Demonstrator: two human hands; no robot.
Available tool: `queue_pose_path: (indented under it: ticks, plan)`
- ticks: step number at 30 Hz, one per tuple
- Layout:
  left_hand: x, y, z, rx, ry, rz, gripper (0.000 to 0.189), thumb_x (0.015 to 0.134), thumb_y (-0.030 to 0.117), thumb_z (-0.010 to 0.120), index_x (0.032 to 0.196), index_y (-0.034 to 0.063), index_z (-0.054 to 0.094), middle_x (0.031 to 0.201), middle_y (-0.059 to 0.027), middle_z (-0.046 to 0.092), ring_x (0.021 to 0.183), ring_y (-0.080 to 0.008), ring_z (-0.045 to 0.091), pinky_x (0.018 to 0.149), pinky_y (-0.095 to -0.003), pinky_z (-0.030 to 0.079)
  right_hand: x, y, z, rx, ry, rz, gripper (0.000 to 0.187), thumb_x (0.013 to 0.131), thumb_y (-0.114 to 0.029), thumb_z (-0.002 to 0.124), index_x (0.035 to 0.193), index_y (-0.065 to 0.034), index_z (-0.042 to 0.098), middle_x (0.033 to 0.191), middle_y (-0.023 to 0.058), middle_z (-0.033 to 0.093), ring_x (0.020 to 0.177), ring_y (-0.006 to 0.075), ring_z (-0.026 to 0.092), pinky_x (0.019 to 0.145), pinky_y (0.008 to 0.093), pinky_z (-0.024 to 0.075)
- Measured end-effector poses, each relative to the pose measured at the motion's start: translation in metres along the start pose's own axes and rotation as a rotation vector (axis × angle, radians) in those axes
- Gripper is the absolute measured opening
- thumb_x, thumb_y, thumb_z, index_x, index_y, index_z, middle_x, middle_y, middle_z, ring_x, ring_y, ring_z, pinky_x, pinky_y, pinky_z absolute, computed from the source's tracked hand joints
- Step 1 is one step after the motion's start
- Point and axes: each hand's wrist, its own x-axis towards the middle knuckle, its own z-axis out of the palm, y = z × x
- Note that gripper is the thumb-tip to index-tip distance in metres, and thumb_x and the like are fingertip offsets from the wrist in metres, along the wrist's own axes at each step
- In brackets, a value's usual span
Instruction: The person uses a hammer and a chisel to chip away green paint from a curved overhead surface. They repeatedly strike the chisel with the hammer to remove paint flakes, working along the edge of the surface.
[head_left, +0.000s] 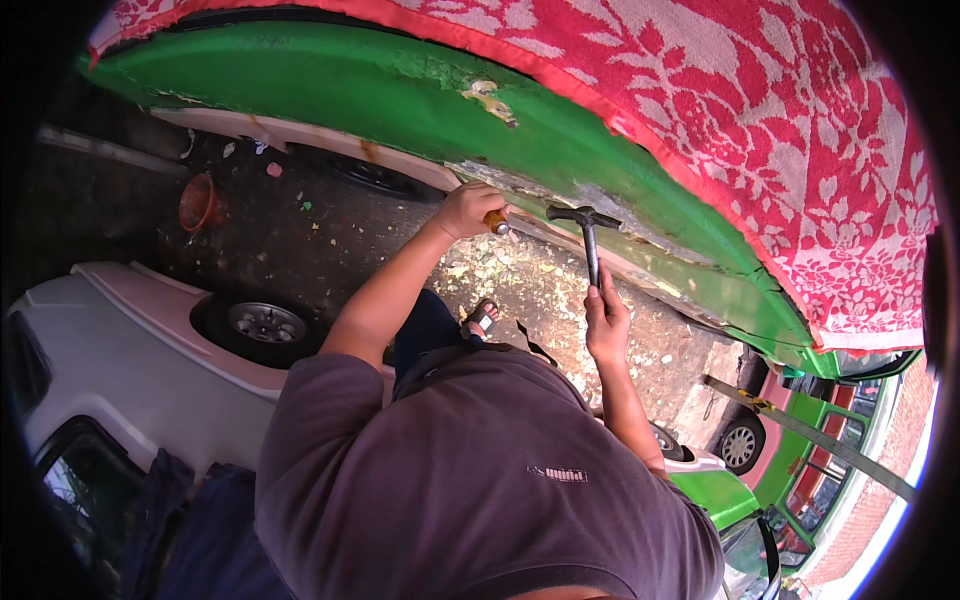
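My left hand (472, 210) is closed around a tool with a wooden handle (495, 221); its working end is hidden by the hand, at the lower edge of a green vehicle body panel (315, 82). Gripped by its shaft in my right hand (606, 319) is a metal hammer (589, 217), head up, in front of the same panel. Grey, scraped metal (637, 225) shows along the panel's lower part, between and to the right of the hands. A chipped yellowish patch (489, 101) lies higher up. A red and white patterned cloth (750, 112) covers the upper part of the vehicle.
Paint or filler flakes (487, 274) litter the ground beneath my hands, near a sandalled foot (482, 316). An orange bucket (199, 202) lies at the left. Behind me stands a white and pink vehicle (150, 337). Green and pink vehicles (806, 420) and a long bar (817, 442) are at the right.
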Motion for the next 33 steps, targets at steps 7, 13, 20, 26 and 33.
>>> queue_pose_path:
  ticks: [7, 13, 20, 26, 33]
  plan:
    - [-0.043, 0.009, -0.007, 0.034, -0.016, 0.045, 0.029, 0.075, 0.007, 0.072, 0.061, 0.0067, 0.047, 0.061, -0.0076, 0.047, 0.059, -0.0275, 0.052, 0.062, -0.0391, 0.043, -0.010, -0.020, 0.005, -0.074, -0.132, 0.073, 0.042, 0.098, -0.011, 0.055, 0.140, -0.0082, 0.050, 0.093, 0.0061, 0.068, 0.082, 0.0074, 0.055, 0.080, 0.0221, 0.0442]
    - [-0.041, 0.004, -0.014, -0.042, 0.051, -0.019, 0.025, 0.074, 0.005, 0.070, 0.063, 0.0049, 0.047, 0.064, -0.0096, 0.051, 0.063, -0.0307, 0.054, 0.065, -0.0389, 0.045, -0.014, -0.013, 0.023, -0.111, -0.203, -0.134, 0.041, 0.096, -0.009, 0.057, 0.137, -0.0069, 0.053, 0.082, 0.0056, 0.062, 0.073, 0.0082, 0.052, 0.072, 0.0223, 0.0438]
    - [-0.038, 0.004, -0.012, -0.037, 0.104, -0.057, 0.023, 0.075, 0.006, 0.067, 0.063, 0.0038, 0.047, 0.063, -0.0113, 0.051, 0.063, -0.0324, 0.055, 0.064, -0.0412, 0.046, -0.014, -0.014, 0.032, -0.151, -0.150, -0.694, 0.043, 0.086, -0.005, 0.066, 0.128, -0.0152, 0.062, 0.069, 0.0112, 0.054, 0.053, 0.0261, 0.054, 0.050, 0.0344, 0.0455]
    - [-0.031, 0.007, -0.006, -0.035, 0.184, -0.024, 0.025, 0.072, 0.001, 0.068, 0.063, 0.0036, 0.045, 0.062, -0.0110, 0.047, 0.058, -0.0315, 0.050, 0.057, -0.0390, 0.043, -0.004, -0.011, 0.042, -0.512, -0.134, -0.721, 0.049, 0.082, -0.005, 0.068, 0.128, -0.0214, 0.061, 0.067, 0.0075, 0.051, 0.051, 0.0261, 0.054, 0.045, 0.0394, 0.0433]
    - [-0.033, 0.002, -0.008, -0.076, 0.198, -0.069, 0.027, 0.071, 0.004, 0.072, 0.063, 0.0041, 0.046, 0.063, -0.0108, 0.050, 0.062, -0.0306, 0.054, 0.061, -0.0377, 0.045, 0.010, -0.005, 0.052, -0.440, -0.079, -0.726, 0.051, 0.083, -0.004, 0.068, 0.131, -0.0199, 0.059, 0.067, 0.0088, 0.051, 0.051, 0.0262, 0.053, 0.047, 0.0390, 0.0441]
